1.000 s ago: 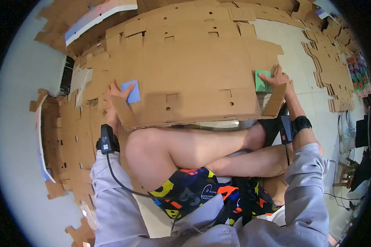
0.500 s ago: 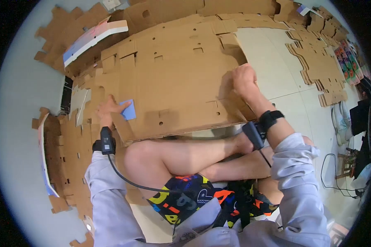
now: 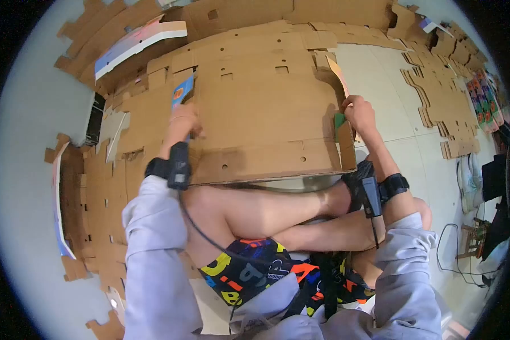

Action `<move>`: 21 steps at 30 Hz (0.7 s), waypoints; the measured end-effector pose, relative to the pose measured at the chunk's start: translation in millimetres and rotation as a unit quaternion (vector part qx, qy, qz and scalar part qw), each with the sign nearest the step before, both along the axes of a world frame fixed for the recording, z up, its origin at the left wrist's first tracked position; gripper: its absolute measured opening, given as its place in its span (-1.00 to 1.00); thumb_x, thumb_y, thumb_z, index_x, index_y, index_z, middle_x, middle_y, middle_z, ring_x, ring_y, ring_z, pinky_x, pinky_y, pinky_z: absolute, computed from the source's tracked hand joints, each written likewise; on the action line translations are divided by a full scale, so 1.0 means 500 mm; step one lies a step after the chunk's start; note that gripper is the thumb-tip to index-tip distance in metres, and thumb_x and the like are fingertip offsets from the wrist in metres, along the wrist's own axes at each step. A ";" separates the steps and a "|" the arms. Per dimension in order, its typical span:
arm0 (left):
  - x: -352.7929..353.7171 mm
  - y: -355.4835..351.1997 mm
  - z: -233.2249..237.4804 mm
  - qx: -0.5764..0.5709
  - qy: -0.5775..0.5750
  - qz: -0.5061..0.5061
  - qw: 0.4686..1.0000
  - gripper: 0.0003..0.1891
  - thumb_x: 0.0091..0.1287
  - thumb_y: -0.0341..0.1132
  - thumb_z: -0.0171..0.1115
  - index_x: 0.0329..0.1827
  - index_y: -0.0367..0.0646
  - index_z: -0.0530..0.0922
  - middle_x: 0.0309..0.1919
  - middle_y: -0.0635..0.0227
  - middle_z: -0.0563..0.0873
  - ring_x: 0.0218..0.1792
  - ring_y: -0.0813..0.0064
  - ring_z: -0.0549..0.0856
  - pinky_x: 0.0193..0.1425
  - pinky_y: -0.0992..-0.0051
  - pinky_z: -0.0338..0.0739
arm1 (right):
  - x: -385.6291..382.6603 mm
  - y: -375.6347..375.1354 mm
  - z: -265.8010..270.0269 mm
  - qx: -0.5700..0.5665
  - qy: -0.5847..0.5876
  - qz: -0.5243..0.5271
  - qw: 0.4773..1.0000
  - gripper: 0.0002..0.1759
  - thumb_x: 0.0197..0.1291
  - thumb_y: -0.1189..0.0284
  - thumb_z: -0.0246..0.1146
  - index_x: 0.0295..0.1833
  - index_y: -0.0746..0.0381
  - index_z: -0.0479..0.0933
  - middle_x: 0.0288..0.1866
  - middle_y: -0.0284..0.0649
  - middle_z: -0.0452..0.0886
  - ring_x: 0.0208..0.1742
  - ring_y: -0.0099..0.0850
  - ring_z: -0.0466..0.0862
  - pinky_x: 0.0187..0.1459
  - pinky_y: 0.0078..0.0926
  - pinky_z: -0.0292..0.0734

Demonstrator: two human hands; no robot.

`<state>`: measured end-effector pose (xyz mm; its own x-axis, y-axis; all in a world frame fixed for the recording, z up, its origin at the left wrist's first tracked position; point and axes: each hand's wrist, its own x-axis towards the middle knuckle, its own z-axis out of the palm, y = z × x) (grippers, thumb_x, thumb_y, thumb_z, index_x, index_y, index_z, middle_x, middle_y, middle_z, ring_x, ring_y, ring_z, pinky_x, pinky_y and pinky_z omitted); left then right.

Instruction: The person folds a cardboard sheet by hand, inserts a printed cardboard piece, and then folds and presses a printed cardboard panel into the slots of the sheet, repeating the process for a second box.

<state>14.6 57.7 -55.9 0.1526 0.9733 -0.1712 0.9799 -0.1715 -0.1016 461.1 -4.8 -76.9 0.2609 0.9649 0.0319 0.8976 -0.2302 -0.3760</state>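
A large brown cardboard sheet (image 3: 260, 113) with slots and small round holes lies across the floor in front of my crossed legs. My left hand (image 3: 186, 120) is closed on its left side flap (image 3: 182, 90), which stands up and shows a blue printed face. On the opposite side, my right hand (image 3: 360, 115) grips the right side flap (image 3: 345, 144), folded upright; green print shows beside the fingers, and a pale orange strip rises beyond them. The fingertips of both hands are partly hidden.
More flat cardboard pieces (image 3: 436, 93) lie on the tiled floor at the right. Upright cardboard with a printed edge (image 3: 136, 45) stands at the back left. White shoes (image 3: 467, 175) and a small wooden stool (image 3: 475, 238) with a cable are at the far right.
My left hand has moved right and up, and the left flap now stands up. My right hand has shifted slightly right, with the right flap now folded upright.
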 end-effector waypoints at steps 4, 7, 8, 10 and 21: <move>-0.073 -0.004 0.035 -0.061 -0.274 0.213 0.936 -0.62 0.00 -0.39 0.33 -0.05 -0.19 0.62 -0.45 0.17 0.72 -0.43 0.39 0.71 -0.41 0.41 0.60 | 0.041 0.010 0.005 -0.037 0.148 -0.016 0.988 -0.68 0.06 0.36 0.10 -0.13 0.28 0.63 -0.28 -0.03 0.67 -0.23 -0.24 0.69 -0.12 -0.32 0.58; -0.179 -0.013 -0.025 -0.044 -0.458 0.212 0.862 -0.63 0.07 -0.36 0.35 -0.04 -0.28 0.59 -0.42 0.27 0.68 -0.39 0.47 0.67 -0.38 0.50 0.56 | 0.067 0.006 -0.027 -0.013 0.287 -0.011 0.958 -0.67 0.03 0.39 0.13 -0.10 0.31 0.58 -0.27 -0.04 0.68 -0.31 -0.29 0.68 -0.22 -0.40 0.55; -0.202 -0.034 -0.050 -0.019 -0.502 0.194 0.843 -0.63 0.10 -0.35 0.36 -0.04 -0.31 0.58 -0.36 0.30 0.67 -0.36 0.49 0.64 -0.32 0.52 0.55 | 0.076 -0.007 -0.043 0.012 0.267 0.035 0.963 -0.64 0.06 0.36 0.15 -0.06 0.34 0.55 -0.27 -0.05 0.68 -0.34 -0.31 0.68 -0.26 -0.40 0.55; -0.230 -0.065 -0.093 0.003 -0.530 0.200 0.824 -0.60 0.14 -0.27 0.39 -0.03 -0.34 0.57 -0.29 0.33 0.67 -0.33 0.53 0.61 -0.28 0.54 0.53 | 0.083 -0.034 -0.050 0.035 0.276 0.054 0.959 -0.53 0.11 0.24 0.21 0.02 0.38 0.49 -0.29 -0.08 0.66 -0.38 -0.36 0.65 -0.32 -0.40 0.55; -0.262 -0.057 -0.153 -0.030 -0.363 0.290 0.885 -0.44 0.04 0.07 0.45 -0.20 -0.29 0.52 -0.45 0.28 0.61 -0.51 0.48 0.58 -0.51 0.48 0.46 | 0.062 -0.072 -0.028 -0.264 0.256 -0.061 0.928 -0.05 0.01 -0.32 0.15 0.16 0.36 0.33 -0.23 -0.12 0.50 -0.51 -0.46 0.55 -0.55 -0.49 0.50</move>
<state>-116.5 29.0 -132.3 -0.2781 0.9171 -0.2857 0.7080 0.3968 0.5842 492.3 -40.9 -91.1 0.2203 0.7731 -0.5948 0.5872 -0.5921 -0.5520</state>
